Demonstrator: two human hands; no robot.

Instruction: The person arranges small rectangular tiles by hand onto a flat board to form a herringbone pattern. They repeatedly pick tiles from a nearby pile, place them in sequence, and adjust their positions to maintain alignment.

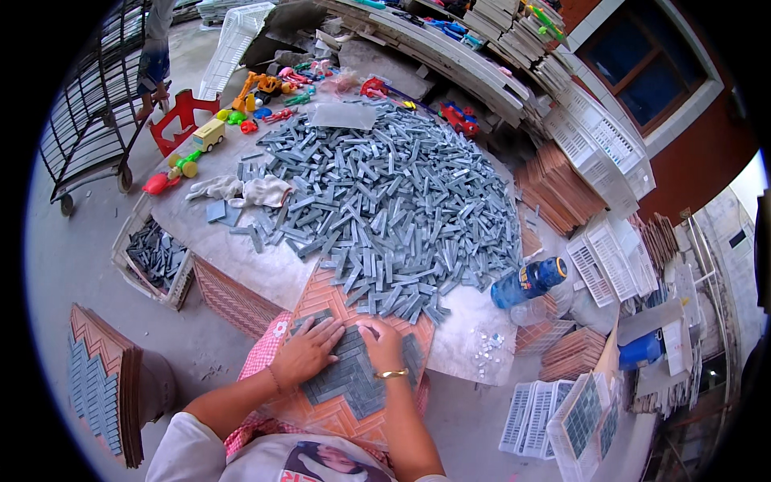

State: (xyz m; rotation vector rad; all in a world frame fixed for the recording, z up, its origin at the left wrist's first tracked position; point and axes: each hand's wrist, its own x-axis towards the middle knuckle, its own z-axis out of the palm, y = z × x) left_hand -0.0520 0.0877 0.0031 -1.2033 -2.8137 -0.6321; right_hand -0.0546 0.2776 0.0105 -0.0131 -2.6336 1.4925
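Head view shows the left hand (305,353) spread flat, fingers apart and palm down, pressing on the grey tile strips (353,377) already laid in a herringbone pattern; it grips nothing. Just beside it, the right hand (381,345), with a gold bangle (391,373) at the wrist, rests with fingers curled down on the upper edge of the same patch, and whether a strip is pinched under the fingertips cannot be told. Both hands bear on the orange grid mould (333,297), which lies tilted like a diamond on the person's lap over a pink checked cloth (261,353). To do this well, I judge each strip should be seated fully into its slot, the flat hand holding the set rows down so that they do not lift while the other nudges the next piece home, keeping the zigzag unbroken. Just above the mould the big heap of loose grey strips (393,193) covers the stone slab (241,249), within easy reach. A blue bottle (528,281) lies to the right of the heap, and finished sheets stand stacked (100,381) at the left.
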